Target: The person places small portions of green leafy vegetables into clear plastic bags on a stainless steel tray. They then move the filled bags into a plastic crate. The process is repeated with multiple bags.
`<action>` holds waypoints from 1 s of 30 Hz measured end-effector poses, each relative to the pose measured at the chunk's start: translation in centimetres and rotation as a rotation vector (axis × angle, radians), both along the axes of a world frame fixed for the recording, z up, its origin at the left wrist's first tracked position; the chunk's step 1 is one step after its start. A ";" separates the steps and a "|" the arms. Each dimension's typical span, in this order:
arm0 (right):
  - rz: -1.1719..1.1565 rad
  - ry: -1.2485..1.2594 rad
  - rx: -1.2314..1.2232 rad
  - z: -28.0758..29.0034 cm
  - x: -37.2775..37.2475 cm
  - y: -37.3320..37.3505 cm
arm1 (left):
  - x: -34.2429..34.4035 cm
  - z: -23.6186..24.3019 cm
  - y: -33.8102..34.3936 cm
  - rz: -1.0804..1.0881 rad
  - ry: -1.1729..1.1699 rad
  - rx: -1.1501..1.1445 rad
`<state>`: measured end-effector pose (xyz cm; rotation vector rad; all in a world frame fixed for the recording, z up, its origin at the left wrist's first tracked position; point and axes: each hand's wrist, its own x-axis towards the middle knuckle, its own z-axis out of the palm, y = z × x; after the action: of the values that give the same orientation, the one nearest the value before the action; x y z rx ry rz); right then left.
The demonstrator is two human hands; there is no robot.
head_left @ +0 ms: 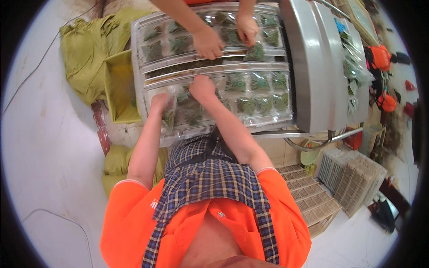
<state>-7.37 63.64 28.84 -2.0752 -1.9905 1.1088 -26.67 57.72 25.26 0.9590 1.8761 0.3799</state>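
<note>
My left hand (pixel 158 102) is closed at the edge of a clear plastic bag (pixel 169 112) with green contents, at the near left corner of the packing machine's bed (pixel 139 85). To its right, my right hand (pixel 202 88) is curled shut over the near rows of bags, by the metal bar (pixel 259 68); its fingertips are hidden, so what it grips cannot be made out. Filled bags (pixel 246 105) lie in rows on both sides of the bars. Across the bed, another person's two hands (pixel 208 43) work at the far rows, one at a bag (pixel 256 52) by the far bar.
A large steel lid (pixel 308 67) stands at the bed's right, with more bags (pixel 353 85) beyond it. At the left are a yellow-green bin (pixel 121 89) and cloth (pixel 87 53). Plastic crates (pixel 308 190) stand on the floor at the lower right, below a metal rail (pixel 344 135).
</note>
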 end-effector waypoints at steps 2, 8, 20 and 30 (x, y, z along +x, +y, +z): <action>-0.065 0.057 0.047 -1.1 0.5 0.1 | -0.6 -2.1 -0.5 0.167 -0.109 0.056; -0.459 0.357 0.474 5.3 12.6 2.1 | -1.9 -1.4 -1.7 0.261 -0.126 0.160; -0.732 -1.005 0.563 9.4 56.1 2.5 | 0.9 0.1 -1.1 0.310 -0.258 0.254; -0.289 0.290 0.883 13.5 23.1 -2.6 | 9.6 10.8 -1.4 -0.050 -0.437 0.342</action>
<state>15.74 61.06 42.37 -1.5362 -1.5451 0.3299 -17.07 56.37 36.04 1.0451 1.4108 0.8297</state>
